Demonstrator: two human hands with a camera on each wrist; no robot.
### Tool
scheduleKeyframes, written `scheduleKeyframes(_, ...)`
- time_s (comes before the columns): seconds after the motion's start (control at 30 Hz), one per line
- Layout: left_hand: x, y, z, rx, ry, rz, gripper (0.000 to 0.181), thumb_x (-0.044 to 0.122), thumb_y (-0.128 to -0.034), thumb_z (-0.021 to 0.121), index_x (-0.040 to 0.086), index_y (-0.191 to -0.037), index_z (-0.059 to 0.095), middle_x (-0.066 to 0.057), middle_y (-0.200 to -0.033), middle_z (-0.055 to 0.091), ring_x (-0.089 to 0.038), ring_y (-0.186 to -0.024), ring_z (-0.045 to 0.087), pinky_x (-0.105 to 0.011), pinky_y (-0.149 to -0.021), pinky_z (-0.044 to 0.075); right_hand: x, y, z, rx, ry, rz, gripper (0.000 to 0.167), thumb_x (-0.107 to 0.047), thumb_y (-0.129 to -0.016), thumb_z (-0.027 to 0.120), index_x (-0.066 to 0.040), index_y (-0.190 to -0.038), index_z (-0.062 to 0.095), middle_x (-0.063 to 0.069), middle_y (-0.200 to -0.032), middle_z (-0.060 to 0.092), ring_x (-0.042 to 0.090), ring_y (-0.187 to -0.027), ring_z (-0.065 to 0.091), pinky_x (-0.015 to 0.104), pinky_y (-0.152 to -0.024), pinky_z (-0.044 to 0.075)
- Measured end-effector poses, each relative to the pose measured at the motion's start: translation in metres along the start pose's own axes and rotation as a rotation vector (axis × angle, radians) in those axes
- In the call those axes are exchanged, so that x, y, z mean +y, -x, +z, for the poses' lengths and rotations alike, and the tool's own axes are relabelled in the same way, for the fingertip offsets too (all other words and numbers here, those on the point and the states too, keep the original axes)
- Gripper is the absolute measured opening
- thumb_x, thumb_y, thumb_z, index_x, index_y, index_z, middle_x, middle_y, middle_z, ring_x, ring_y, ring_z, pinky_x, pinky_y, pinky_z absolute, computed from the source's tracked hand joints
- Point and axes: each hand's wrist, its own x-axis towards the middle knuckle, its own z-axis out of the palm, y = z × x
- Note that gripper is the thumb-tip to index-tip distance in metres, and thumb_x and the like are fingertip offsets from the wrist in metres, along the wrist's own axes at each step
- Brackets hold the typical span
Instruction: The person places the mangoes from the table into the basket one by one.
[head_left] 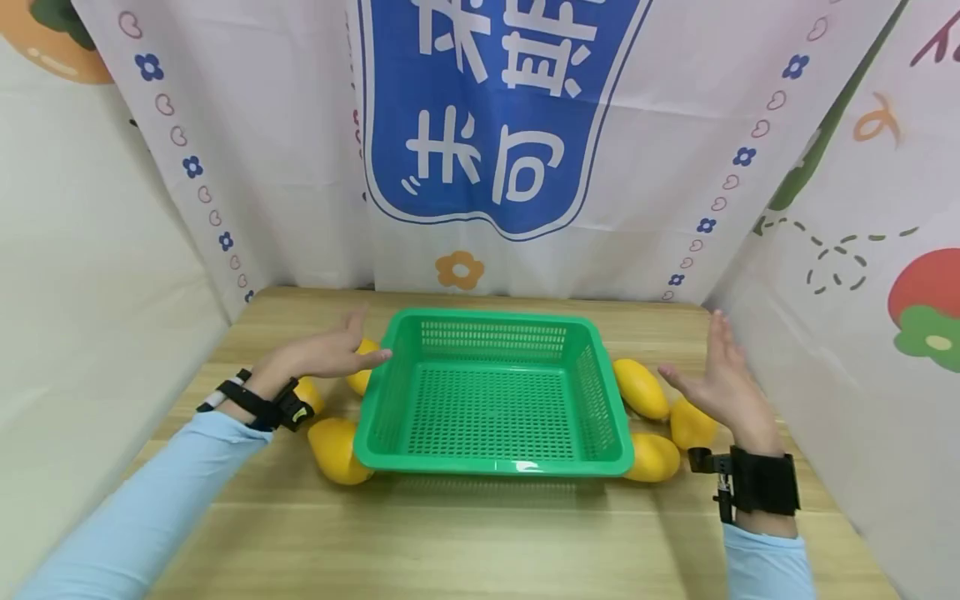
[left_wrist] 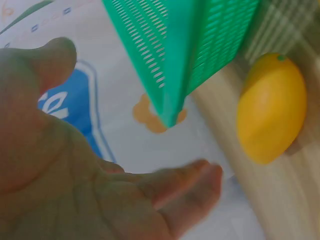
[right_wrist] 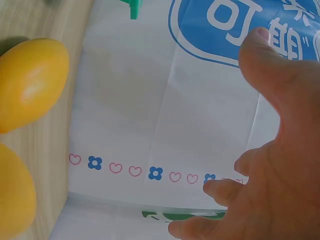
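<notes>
A green plastic basket (head_left: pixel 491 412) with a perforated bottom and sides stands on the table with nothing in it. My left hand (head_left: pixel 330 350) hovers at its left side, fingers extended and thumb pointing toward the rim. Beneath that hand lie yellow mangoes, one close to the basket's front left corner (head_left: pixel 341 452); the left wrist view shows one mango (left_wrist: pixel 272 107) whole. Over on the right, my right hand (head_left: pixel 723 387) is raised with thumb spread and palm empty. Near it are a mango beside the basket (head_left: pixel 641 388), another under the hand (head_left: pixel 692 425) and a third in front (head_left: pixel 652 458).
The wooden table (head_left: pixel 480 542) extends toward me in front of the basket. A white printed cloth (head_left: pixel 300 167) with a blue sign hangs behind its back edge. White cloth walls (head_left: pixel 90 275) flank both sides.
</notes>
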Motion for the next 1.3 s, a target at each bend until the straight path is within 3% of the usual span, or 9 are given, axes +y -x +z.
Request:
scheduleKeyframes(0.13,-0.003,-0.008,0.002,-0.02,-0.03,0.006,0.095,0.045,-0.1054,0.043,-0.022,-0.146,-0.01,-0.047,-0.153,-0.005,-0.058,-0.145,0.008,-0.066,-0.119,0.012,0.004,-0.002,0.002,-0.017,-0.003,0.015,0.114,-0.058,-0.096,0.056,-0.004,-0.152,-0.027,0.023,-0.158,-0.029,0.07,-0.136,-0.009,0.082,-0.106,0.009)
scheduleKeyframes(0.2,-0.004,-0.013,0.003,-0.018,-0.014,0.009,0.089,0.04,-0.1065,0.043,-0.026,-0.145,-0.004,-0.049,-0.148,0.02,-0.055,-0.138,0.035,-0.063,-0.116,0.029,0.007,-0.003,0.002,-0.021,0.001,0.019,0.114,-0.058,-0.096,0.056,-0.004,-0.152,-0.028,0.024,-0.158,-0.028,0.069,-0.137,-0.008,0.082,-0.105,0.01)
scheduleKeyframes(0.33,-0.004,-0.021,0.0,-0.02,0.043,0.004,0.072,0.029,-0.1071,0.044,-0.03,-0.139,0.018,-0.032,-0.096,0.065,-0.029,-0.082,0.072,-0.043,-0.082,0.06,0.015,-0.004,-0.001,-0.031,0.012,0.031,0.114,-0.057,-0.096,0.056,-0.002,-0.151,-0.027,0.027,-0.157,-0.027,0.069,-0.137,-0.007,0.082,-0.106,0.011)
scheduleKeyframes(0.5,-0.005,-0.028,-0.002,-0.053,0.086,-0.067,0.061,0.027,-0.1067,0.046,-0.027,-0.132,0.038,-0.017,-0.087,0.071,-0.011,-0.057,0.062,-0.025,-0.059,0.054,0.023,-0.006,-0.001,-0.057,-0.003,0.042,0.115,-0.057,-0.096,0.056,0.001,-0.15,-0.028,0.029,-0.156,-0.029,0.069,-0.137,-0.009,0.08,-0.108,0.008)
scheduleKeyframes(0.63,-0.006,-0.032,-0.002,-0.069,0.06,-0.078,0.046,0.027,-0.1057,0.049,-0.016,-0.1,0.064,-0.01,-0.073,0.068,-0.009,-0.054,0.057,-0.023,-0.058,0.053,0.032,-0.009,-0.001,-0.095,-0.021,0.046,0.115,-0.054,-0.097,0.056,0.004,-0.149,-0.028,0.031,-0.155,-0.03,0.064,-0.14,-0.011,0.077,-0.112,0.005)
scheduleKeyframes(0.8,-0.007,-0.035,-0.003,-0.095,0.053,-0.063,0.041,0.022,-0.1029,0.055,-0.001,-0.07,0.065,0.001,-0.055,0.054,-0.007,-0.05,0.051,-0.019,-0.054,0.049,0.045,-0.016,-0.005,-0.206,-0.098,0.053,0.113,-0.05,-0.099,0.056,0.007,-0.146,-0.03,0.034,-0.153,-0.031,0.059,-0.142,-0.018,0.074,-0.114,-0.001)
scheduleKeyframes(0.93,-0.009,-0.035,-0.002,-0.112,0.076,-0.081,0.035,0.017,-0.1007,0.059,-0.001,-0.071,0.066,0.001,-0.056,0.053,-0.006,-0.05,0.051,-0.016,-0.052,0.047,0.055,-0.025,-0.01,-0.355,-0.185,0.147,0.114,-0.054,-0.099,0.052,0.004,-0.144,-0.036,0.036,-0.151,-0.033,0.064,-0.139,-0.013,0.081,-0.105,0.021)
scheduleKeyframes(1.07,-0.01,-0.038,0.0,-0.106,0.089,-0.071,0.029,0.013,-0.0988,0.061,-0.003,-0.076,0.069,-0.001,-0.06,0.06,-0.007,-0.051,0.054,-0.018,-0.053,0.051,0.066,-0.029,-0.017,-0.48,-0.193,0.292,0.117,-0.062,-0.097,0.05,0.008,-0.145,-0.031,0.04,-0.15,-0.028,0.068,-0.137,0.007,0.07,-0.09,0.049)
scheduleKeyframes(1.3,-0.01,-0.041,0.003,-0.108,0.085,-0.056,0.025,0.01,-0.0976,0.063,-0.005,-0.079,0.07,-0.005,-0.063,0.065,-0.008,-0.052,0.057,-0.023,-0.056,0.056,0.082,-0.029,-0.005,-0.586,-0.218,0.366,0.105,-0.052,-0.1,0.053,0.016,-0.149,-0.01,0.05,-0.148,0.001,0.06,-0.121,0.049,0.047,-0.084,0.061)
